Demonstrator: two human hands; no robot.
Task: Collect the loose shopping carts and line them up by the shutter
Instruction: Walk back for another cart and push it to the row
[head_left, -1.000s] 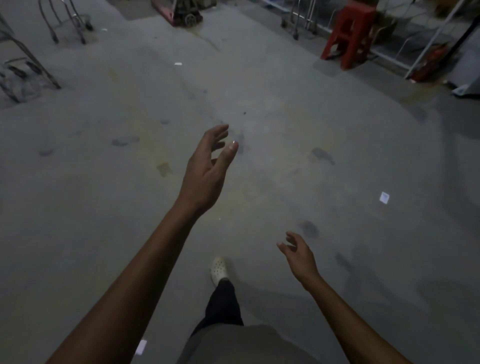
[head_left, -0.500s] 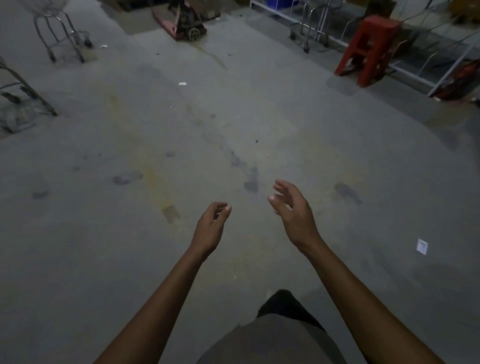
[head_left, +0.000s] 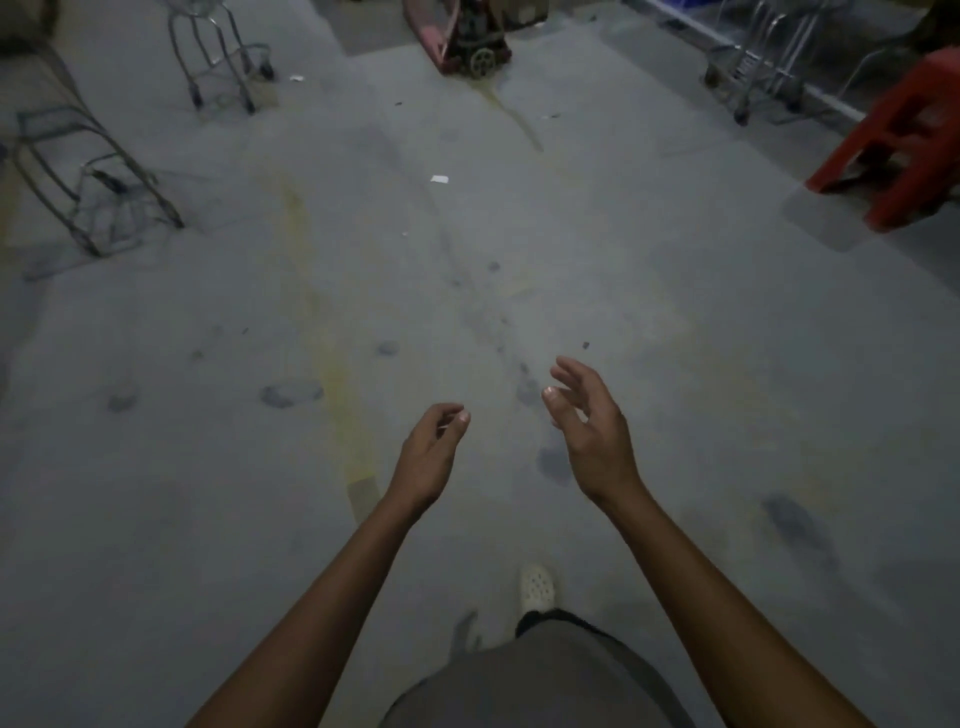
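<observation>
A grey concrete floor (head_left: 675, 364), stained with dark blotches and a faded yellow streak, fills nearly the whole view. At its left edge a wire shopping cart (head_left: 88, 176) stands with its frame slanting across the picture. A second cart (head_left: 218, 57) stands beyond it near the top edge, only its legs and wheels in view. At the upper right more carts (head_left: 753, 67) stand close together beside a long rail. All of these are well apart from the person. A red plastic stool (head_left: 904, 140) stands at the right edge, near the carts by the rail. At top centre sits a pink, wheeled thing (head_left: 467, 47), perhaps a pallet jack, though it is cropped and dim.

Both bare forearms reach forward from the bottom of the frame. The left hand (head_left: 428, 457) hangs empty with its fingers loosely curled. The right hand (head_left: 592, 431), just beside it and a little farther forward, is also empty, fingers relaxed and spread. Between the arms, a white perforated shoe (head_left: 537, 587) is on the floor. A small white paper scrap (head_left: 440, 179) lies far ahead.
</observation>
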